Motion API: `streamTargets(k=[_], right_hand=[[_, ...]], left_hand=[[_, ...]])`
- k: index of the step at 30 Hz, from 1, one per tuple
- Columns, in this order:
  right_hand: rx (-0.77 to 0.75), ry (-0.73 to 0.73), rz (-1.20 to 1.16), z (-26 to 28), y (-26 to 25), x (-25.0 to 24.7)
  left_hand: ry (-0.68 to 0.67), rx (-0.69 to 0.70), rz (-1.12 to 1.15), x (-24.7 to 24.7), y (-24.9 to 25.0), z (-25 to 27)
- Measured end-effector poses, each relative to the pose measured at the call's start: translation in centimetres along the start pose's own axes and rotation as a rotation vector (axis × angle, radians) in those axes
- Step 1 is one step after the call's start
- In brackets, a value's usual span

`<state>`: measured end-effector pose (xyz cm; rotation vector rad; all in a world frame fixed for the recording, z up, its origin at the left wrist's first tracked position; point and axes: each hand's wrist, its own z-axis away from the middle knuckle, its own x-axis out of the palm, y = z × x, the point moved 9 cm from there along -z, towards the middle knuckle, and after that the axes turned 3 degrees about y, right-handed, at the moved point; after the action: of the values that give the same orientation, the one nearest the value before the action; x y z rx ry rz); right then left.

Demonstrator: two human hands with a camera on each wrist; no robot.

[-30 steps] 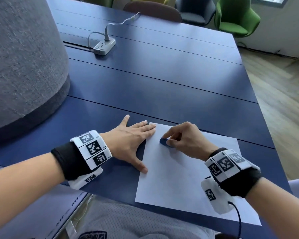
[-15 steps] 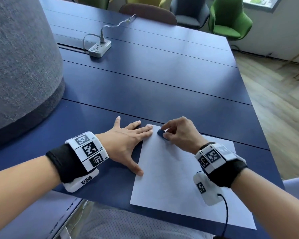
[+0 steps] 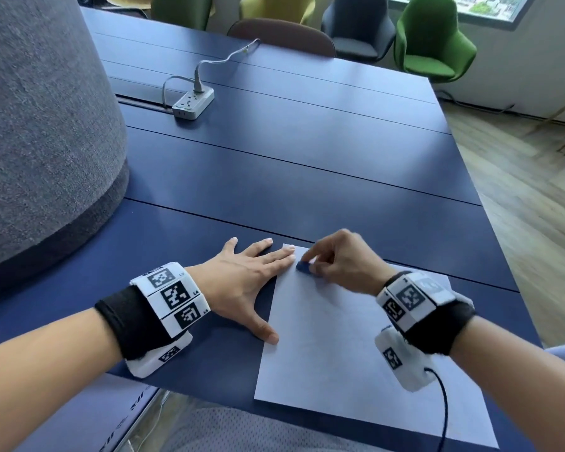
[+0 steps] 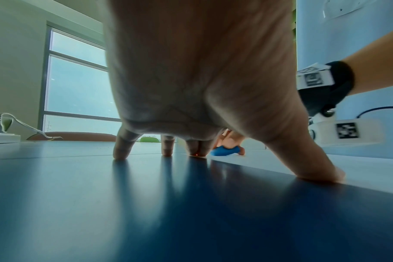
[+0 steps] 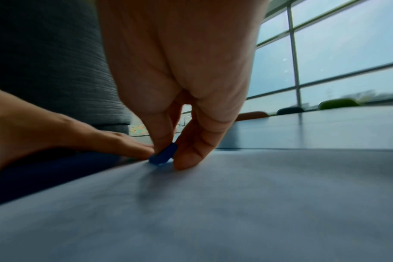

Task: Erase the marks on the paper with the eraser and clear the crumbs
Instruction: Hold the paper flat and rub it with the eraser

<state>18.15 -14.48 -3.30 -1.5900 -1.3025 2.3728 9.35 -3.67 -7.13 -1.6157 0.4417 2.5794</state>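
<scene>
Right hand (image 3: 338,261) pinches small blue rubber eraser (image 3: 304,267) at far-left corner of white paper sheet (image 3: 356,347) on dark blue table (image 3: 307,177), left hand (image 3: 245,282) spread flat pinning edge w/ fingertips; best w/ short light strokes, else corner creases.

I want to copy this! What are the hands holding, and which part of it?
The right hand pinches the blue eraser by its upper end; its lower end touches the paper. The left hand holds nothing and lies flat at the paper's edge.
</scene>
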Motion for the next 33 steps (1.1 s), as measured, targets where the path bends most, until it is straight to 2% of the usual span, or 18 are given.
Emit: streamTargets(k=[3, 7, 8, 11, 13, 17, 18, 21, 22, 23, 26, 27, 31, 33], right_hand=[[0.034, 0.059, -0.006, -0.6, 0.6, -0.9], [-0.086, -0.17, 0.002, 2.2, -1.4, 2.7], [-0.086, -0.187, 0.013, 2.1, -1.5, 2.7], [-0.024, -0.038, 0.013, 0.4, -0.1, 0.4], [-0.035, -0.019, -0.005, 0.6, 0.0, 0.3], [-0.124, -0.264, 0.023, 2.8, -1.6, 3.2], [-0.112, -0.24, 0.033, 2.3, -1.5, 2.7], [-0.053, -0.049, 0.024, 0.4, -0.5, 0.4], [-0.052, -0.041, 0.011, 0.5, -0.5, 0.4], [-0.067, -0.078, -0.002, 1.0, -0.6, 1.0], [-0.127, -0.305, 0.015, 3.4, -1.7, 3.7], [-0.132, -0.312, 0.029, 3.2, -1.8, 3.7], [-0.037, -0.053, -0.017, 0.6, -0.5, 1.0], [-0.051, -0.117, -0.048, 1.4, -0.8, 2.0]], left_hand=[[-0.016, -0.004, -0.009, 0.0, 0.0, 0.0], [-0.038, -0.013, -0.021, 0.3, -0.1, 0.0], [-0.043, -0.017, -0.023, 0.2, -0.1, 0.0], [-0.055, -0.025, -0.025, 0.0, 0.1, 0.1], [-0.057, -0.031, -0.022, -0.1, 0.2, 0.1], [-0.062, -0.044, -0.017, -0.1, 0.2, 0.2], [-0.065, -0.047, -0.018, -0.1, 0.2, 0.2], [-0.069, -0.046, -0.021, -0.1, 0.2, 0.2], [-0.068, -0.046, -0.02, -0.1, 0.2, 0.1], [-0.069, -0.046, -0.021, 0.0, 0.2, 0.1], [-0.065, -0.045, -0.026, 0.1, 0.1, 0.1], [-0.063, -0.045, -0.026, 0.1, 0.0, 0.0], [-0.059, -0.04, -0.021, 0.2, -0.1, 0.0], [-0.059, -0.043, -0.022, 0.1, -0.1, 0.0]])
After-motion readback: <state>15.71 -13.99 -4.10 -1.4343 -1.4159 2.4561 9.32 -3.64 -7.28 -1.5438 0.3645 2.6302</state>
